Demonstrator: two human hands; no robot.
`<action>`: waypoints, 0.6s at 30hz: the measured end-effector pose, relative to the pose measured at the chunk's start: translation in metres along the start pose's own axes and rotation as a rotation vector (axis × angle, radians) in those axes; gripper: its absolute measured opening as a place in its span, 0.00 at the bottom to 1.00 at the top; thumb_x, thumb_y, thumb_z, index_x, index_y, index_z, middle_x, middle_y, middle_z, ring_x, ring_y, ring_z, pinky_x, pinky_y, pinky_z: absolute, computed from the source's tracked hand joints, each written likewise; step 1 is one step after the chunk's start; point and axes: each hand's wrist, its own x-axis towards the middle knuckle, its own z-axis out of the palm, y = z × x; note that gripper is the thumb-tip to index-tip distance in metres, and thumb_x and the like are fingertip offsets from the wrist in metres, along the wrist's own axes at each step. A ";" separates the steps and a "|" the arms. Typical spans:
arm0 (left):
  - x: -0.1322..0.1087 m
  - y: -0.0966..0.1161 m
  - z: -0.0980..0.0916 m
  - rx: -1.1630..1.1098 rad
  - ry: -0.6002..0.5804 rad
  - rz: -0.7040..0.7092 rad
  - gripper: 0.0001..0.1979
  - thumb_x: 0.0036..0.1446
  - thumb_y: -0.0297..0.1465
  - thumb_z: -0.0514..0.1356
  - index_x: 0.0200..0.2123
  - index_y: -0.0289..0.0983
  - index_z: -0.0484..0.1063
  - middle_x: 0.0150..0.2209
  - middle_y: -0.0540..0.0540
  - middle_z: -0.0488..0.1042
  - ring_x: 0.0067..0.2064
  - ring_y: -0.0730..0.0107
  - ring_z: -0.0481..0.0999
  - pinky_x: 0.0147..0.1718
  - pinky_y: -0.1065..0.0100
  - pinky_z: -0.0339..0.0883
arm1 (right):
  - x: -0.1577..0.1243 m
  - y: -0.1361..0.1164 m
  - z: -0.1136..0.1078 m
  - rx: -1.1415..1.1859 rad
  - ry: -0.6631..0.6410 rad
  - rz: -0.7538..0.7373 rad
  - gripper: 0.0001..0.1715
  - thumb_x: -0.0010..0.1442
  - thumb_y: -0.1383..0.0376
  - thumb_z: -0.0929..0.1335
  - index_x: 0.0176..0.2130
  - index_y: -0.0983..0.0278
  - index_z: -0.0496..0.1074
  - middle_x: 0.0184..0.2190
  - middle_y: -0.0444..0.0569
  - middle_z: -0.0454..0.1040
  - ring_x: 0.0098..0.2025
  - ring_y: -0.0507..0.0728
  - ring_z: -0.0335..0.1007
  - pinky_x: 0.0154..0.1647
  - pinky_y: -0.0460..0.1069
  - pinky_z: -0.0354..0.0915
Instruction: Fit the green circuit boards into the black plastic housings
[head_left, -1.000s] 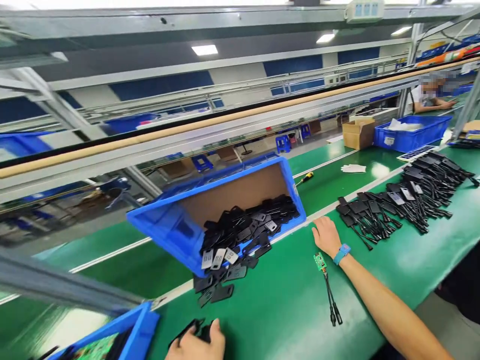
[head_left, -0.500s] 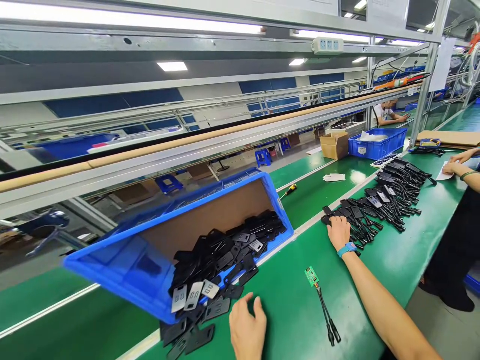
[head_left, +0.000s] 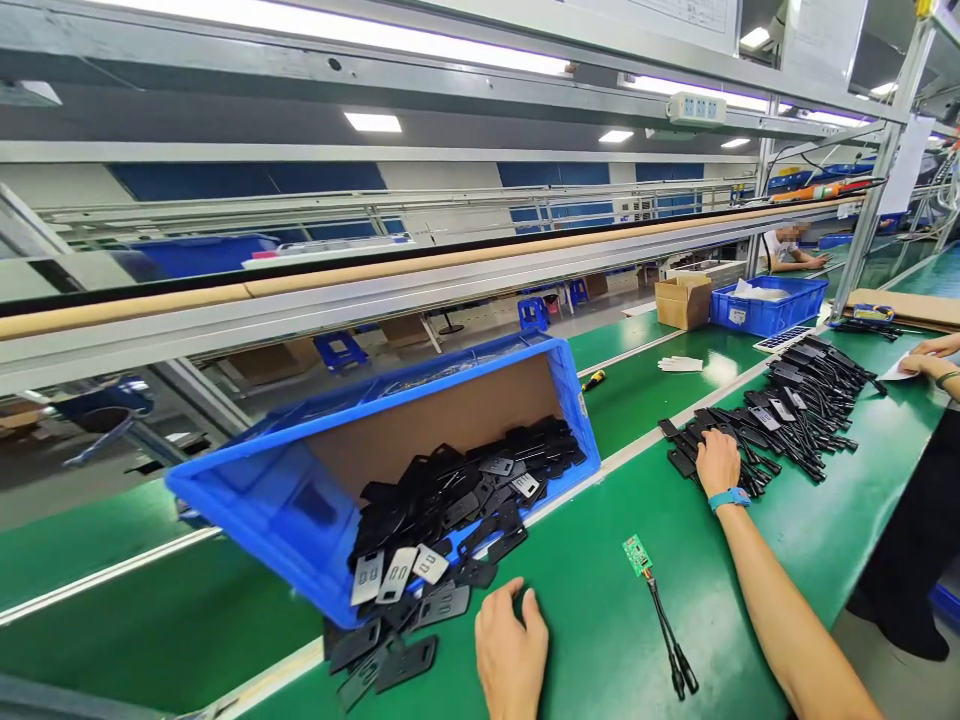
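My left hand rests low over the green bench, empty, with thumb and forefinger apart. It is just right of several loose flat black covers that spill from the tilted blue bin. My right hand, with a blue wristband, lies over the left end of a row of black flat-cased cables. Its fingers touch the pile and seem spread, with the tips partly hidden. Between my hands, a green circuit board with two black cable leads lies on the bench.
Beyond the bin are a yellow-black screwdriver, a white glove, a cardboard box and another blue bin. A co-worker's hands hold white paper at the right. A metal rail crosses above the bench.
My right hand has shifted slightly right along the cable pile, uncovering a black case at its left end. My left hand stays near the bin. The view has turned a little.
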 end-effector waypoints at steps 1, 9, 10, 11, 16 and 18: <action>0.000 0.000 0.000 -0.003 0.000 -0.002 0.15 0.60 0.37 0.50 0.40 0.35 0.71 0.40 0.37 0.74 0.46 0.51 0.73 0.48 0.55 0.66 | 0.001 -0.004 0.000 -0.014 -0.001 0.001 0.19 0.66 0.64 0.59 0.50 0.65 0.72 0.54 0.63 0.70 0.56 0.69 0.59 0.50 0.61 0.59; -0.001 0.004 0.001 0.031 -0.028 -0.021 0.13 0.63 0.33 0.49 0.40 0.37 0.71 0.35 0.41 0.74 0.42 0.55 0.73 0.42 0.59 0.66 | 0.037 -0.052 0.025 -0.130 -0.247 -0.101 0.16 0.61 0.60 0.67 0.43 0.69 0.76 0.45 0.67 0.76 0.60 0.74 0.56 0.55 0.65 0.52; -0.002 0.004 0.001 0.041 -0.030 -0.013 0.12 0.63 0.33 0.49 0.39 0.37 0.71 0.36 0.41 0.74 0.42 0.56 0.73 0.42 0.59 0.65 | 0.040 -0.057 0.028 -0.147 -0.283 -0.104 0.15 0.60 0.61 0.68 0.41 0.70 0.76 0.43 0.68 0.77 0.59 0.75 0.57 0.55 0.66 0.51; -0.003 0.005 0.001 0.049 -0.031 -0.003 0.12 0.63 0.32 0.49 0.39 0.37 0.71 0.36 0.41 0.74 0.43 0.56 0.73 0.42 0.60 0.65 | 0.043 -0.061 0.030 -0.163 -0.314 -0.102 0.14 0.59 0.62 0.68 0.39 0.70 0.76 0.41 0.68 0.77 0.58 0.75 0.58 0.56 0.67 0.50; -0.005 0.005 0.004 0.081 -0.019 0.031 0.10 0.64 0.31 0.50 0.39 0.37 0.71 0.36 0.42 0.73 0.42 0.58 0.73 0.41 0.61 0.64 | 0.048 -0.077 0.023 -0.221 -0.388 -0.068 0.14 0.60 0.64 0.67 0.43 0.71 0.75 0.42 0.67 0.77 0.58 0.72 0.60 0.58 0.65 0.49; -0.006 0.007 0.004 0.083 -0.007 0.041 0.09 0.64 0.30 0.51 0.40 0.37 0.71 0.36 0.43 0.73 0.41 0.58 0.72 0.41 0.62 0.64 | 0.050 -0.080 0.011 -0.236 -0.407 -0.034 0.18 0.61 0.60 0.67 0.46 0.69 0.74 0.43 0.65 0.77 0.56 0.70 0.64 0.55 0.63 0.55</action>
